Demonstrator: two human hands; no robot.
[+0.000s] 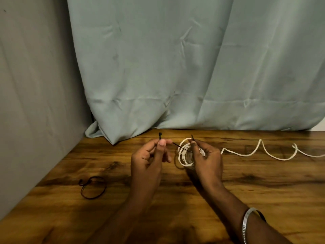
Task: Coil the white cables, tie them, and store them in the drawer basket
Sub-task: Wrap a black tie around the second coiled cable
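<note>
A pale green curtain (175,67) hangs behind your wooden table (263,182), its hem bunched on the far edge, and a grey wall (35,85) closes in on the left. No writing or brand mark can be read anywhere.

Your right hand (205,155) grips the coiled white cable (183,155) upright just above the tabletop, fingers curled round its loops. The cable's loose tail (260,148) snakes away to the right across the wood in wavy bends.

Your left hand (149,155) pinches a black cable tie (177,146) between thumb and fingertips, its head poking up above them. The strap runs across to the coil, and its other end seems to be nipped by your right fingertips, though it is thin and hard to follow there.

A second black tie (93,187), looped, lies on the table to your left, well apart. A silver bangle (249,224) sits on your right wrist.
</note>
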